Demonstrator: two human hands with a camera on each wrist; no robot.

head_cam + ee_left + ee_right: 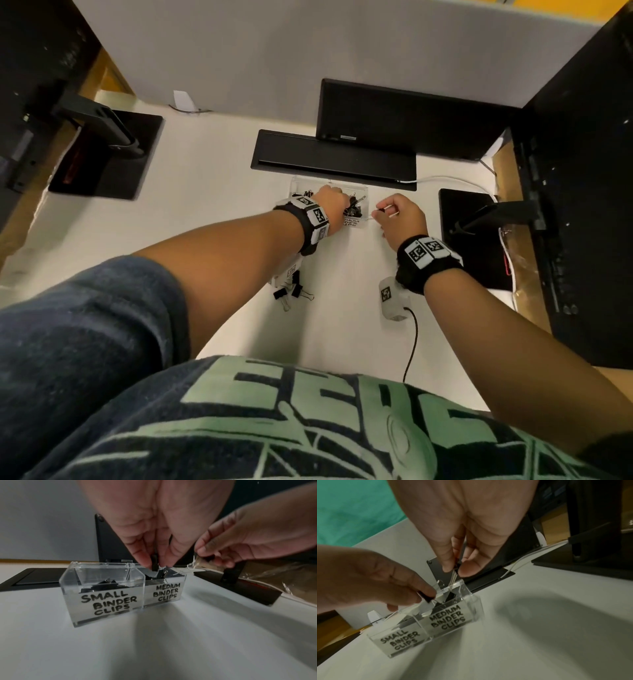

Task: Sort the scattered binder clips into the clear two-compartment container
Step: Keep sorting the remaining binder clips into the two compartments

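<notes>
I note the container on the tabletop before the keyboard; loose clips lie nearer me, left.

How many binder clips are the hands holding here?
2. The left hand pinches one clip above the medium compartment; the right hand pinches another clip over its far right corner. Palms may hide more.
</notes>
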